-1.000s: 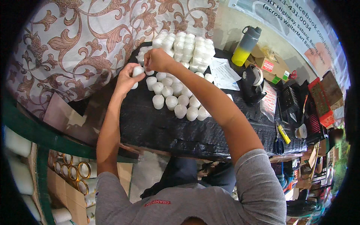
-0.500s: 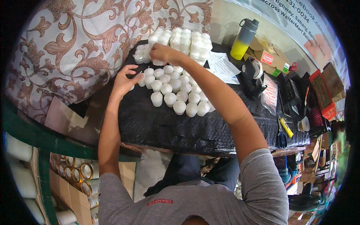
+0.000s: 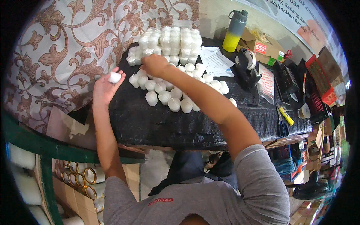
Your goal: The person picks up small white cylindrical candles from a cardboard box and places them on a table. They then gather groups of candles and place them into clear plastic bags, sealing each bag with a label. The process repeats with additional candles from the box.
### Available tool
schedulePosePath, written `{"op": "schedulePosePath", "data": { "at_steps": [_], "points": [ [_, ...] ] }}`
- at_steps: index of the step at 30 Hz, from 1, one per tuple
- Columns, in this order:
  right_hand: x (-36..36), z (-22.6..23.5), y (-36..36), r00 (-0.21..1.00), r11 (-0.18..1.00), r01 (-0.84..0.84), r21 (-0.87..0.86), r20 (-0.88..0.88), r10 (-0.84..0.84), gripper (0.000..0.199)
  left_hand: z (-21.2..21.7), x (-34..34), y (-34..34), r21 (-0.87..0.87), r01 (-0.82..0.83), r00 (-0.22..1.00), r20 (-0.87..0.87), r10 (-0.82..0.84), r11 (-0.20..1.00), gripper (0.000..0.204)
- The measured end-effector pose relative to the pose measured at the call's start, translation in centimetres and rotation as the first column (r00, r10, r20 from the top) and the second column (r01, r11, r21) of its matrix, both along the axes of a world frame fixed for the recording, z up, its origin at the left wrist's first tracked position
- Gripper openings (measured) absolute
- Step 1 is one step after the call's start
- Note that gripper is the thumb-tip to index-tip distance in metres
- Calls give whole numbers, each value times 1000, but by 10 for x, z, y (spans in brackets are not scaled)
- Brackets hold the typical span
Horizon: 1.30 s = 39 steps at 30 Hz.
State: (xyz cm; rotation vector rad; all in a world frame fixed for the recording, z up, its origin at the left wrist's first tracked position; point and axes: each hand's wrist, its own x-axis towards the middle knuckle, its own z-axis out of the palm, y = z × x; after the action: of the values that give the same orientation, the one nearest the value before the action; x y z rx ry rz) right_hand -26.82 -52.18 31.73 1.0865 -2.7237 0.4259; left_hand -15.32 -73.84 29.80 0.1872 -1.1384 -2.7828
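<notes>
A person seen from above works at a table covered in black cloth (image 3: 157,123). The left hand (image 3: 104,87) is lifted just off the table's left edge, palm up, with one small white candle (image 3: 114,77) resting against its fingertips; the fingers are loosely curled around it, not clamped. The right hand (image 3: 155,64) reaches across to the far left part of the table, knuckles up, sitting among a loose cluster of white candles (image 3: 176,93) that stand upright on the cloth. Its fingers are bent downward and hidden under the hand, so whether they grip a candle cannot be told. Just behind the hand lie clear-wrapped packs of candles (image 3: 170,43). Further right are sheets of paper (image 3: 217,62), a black tape dispenser (image 3: 245,67) and a grey and yellow bottle (image 3: 234,32). The right rim of the view is crowded and too bent to make out. Compared with half a second ago, the left hand has drawn away from the cluster toward the table edge, now carrying a candle, while the right hand stays near the wrapped packs.
</notes>
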Motion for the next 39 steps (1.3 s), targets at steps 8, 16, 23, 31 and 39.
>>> {"op": "schedulePosePath", "data": {
  "at_steps": [8,16,23,31,39],
  "points": [
    [48,81,178,994,973,-78,-217,55,92,19,3,23,31,-958,-50,989,-87,-122,282,33],
    [144,-12,298,917,917,399,-26,36,-398,33,2,25,82,-953,-254,963,-234,-130,-164,54],
    [172,5,254,984,953,72,-294,180,-19,32,-1,36,73,-967,-217,974,-206,-94,-130,40],
    [176,-16,121,935,852,-339,-400,-40,353,36,16,106,110,-976,-144,988,-150,-24,166,28],
    [164,-30,92,925,886,-329,-326,-299,233,32,-29,118,143,-923,-110,994,-104,38,368,32]
  ]
}}
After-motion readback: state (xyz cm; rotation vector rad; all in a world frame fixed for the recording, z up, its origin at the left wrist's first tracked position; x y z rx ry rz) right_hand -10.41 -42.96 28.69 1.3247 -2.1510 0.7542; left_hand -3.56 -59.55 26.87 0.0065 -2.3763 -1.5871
